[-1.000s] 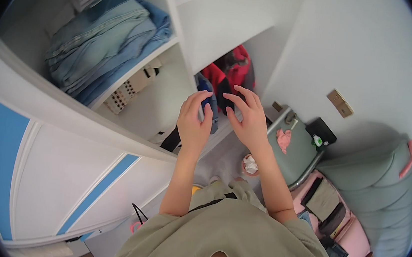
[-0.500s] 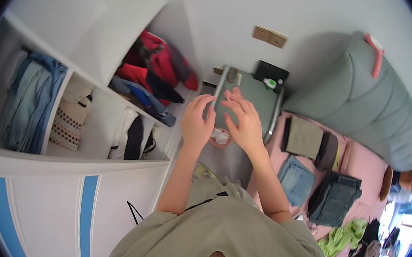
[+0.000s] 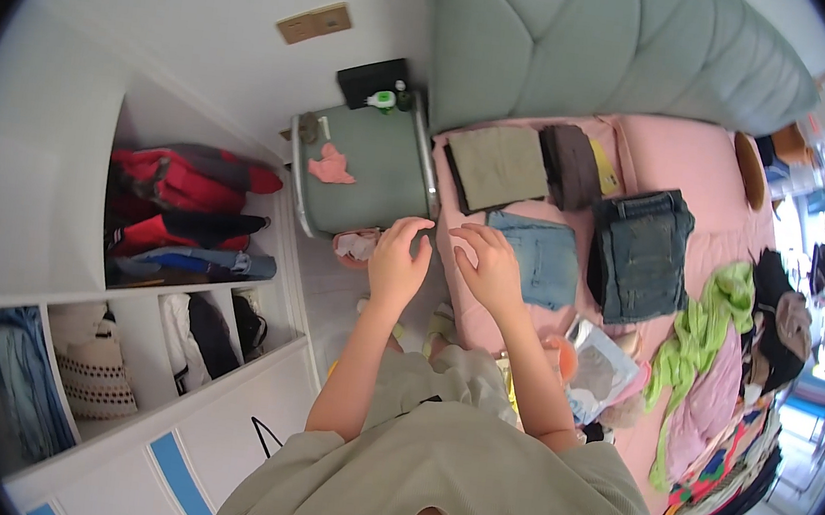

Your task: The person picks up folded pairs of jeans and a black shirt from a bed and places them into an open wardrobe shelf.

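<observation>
My left hand (image 3: 399,264) hovers in front of my body with curved, parted fingers and nothing in them. Beside it, my right hand (image 3: 485,267) is held the same way, thumb apart from the fingers, also holding nothing. Just past the right hand, folded light-blue jeans (image 3: 537,259) lie on the pink bed. A stack of folded dark jeans (image 3: 640,253) sits to their right. Behind are a folded grey-green garment (image 3: 502,166) and a folded dark one (image 3: 573,169). Neither hand touches any of these.
A grey-green nightstand (image 3: 370,188) carries a pink cloth (image 3: 332,165). At left, an open white wardrobe (image 3: 33,228) holds red and dark clothes (image 3: 187,199), jeans (image 3: 22,382) and a knitted piece (image 3: 94,370). A lime-green garment (image 3: 701,333) and more clothes cover the bed's right side.
My view has swung to the right, bringing more of the bed in and shifting the wardrobe and nightstand leftward. Both hands stay raised and apart, with nothing in them.
</observation>
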Action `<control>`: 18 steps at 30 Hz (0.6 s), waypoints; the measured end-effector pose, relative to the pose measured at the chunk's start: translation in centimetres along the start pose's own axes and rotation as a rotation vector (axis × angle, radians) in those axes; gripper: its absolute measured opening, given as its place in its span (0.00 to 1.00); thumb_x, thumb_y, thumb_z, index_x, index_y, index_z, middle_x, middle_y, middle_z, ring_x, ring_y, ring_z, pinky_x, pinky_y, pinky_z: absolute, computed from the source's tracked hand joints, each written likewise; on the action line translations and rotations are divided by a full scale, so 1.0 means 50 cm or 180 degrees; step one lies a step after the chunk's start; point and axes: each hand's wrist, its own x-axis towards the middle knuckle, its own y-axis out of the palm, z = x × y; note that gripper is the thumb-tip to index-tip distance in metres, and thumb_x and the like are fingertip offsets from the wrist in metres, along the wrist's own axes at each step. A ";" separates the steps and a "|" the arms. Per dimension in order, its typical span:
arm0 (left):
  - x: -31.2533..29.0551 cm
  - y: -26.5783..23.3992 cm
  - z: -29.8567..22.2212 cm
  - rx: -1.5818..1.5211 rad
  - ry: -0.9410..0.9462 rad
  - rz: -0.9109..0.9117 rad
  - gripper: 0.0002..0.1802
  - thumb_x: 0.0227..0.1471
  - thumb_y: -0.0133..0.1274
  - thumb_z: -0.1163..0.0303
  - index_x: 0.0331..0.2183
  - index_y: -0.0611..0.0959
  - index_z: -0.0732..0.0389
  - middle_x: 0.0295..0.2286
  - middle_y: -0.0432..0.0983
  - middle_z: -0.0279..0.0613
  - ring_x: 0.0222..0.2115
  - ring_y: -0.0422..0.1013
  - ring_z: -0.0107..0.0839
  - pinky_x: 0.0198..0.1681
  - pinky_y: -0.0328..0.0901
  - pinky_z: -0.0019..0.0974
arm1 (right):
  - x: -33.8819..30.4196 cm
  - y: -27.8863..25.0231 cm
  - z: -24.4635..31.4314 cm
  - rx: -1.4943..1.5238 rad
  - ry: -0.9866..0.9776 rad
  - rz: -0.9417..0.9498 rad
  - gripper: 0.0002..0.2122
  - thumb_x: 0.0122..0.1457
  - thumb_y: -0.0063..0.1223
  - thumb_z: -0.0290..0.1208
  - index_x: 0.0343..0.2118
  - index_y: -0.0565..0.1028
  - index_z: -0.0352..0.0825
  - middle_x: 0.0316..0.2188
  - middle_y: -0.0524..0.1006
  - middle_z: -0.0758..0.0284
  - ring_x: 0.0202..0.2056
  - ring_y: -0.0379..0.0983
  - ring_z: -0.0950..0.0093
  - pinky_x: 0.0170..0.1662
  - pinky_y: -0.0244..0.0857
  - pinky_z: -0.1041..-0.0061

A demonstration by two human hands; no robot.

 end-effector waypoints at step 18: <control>-0.089 0.303 0.078 -0.0120 -0.0197 0.2042 0.13 0.44 0.50 0.70 0.36 0.78 0.54 0.33 0.74 0.36 0.27 0.71 0.34 0.30 0.65 0.35 | -0.253 0.011 -0.265 -0.0204 0.1592 -0.0432 0.10 0.48 0.51 0.27 0.35 0.76 0.38 0.37 0.75 0.64 0.41 0.69 0.63 0.44 0.63 0.67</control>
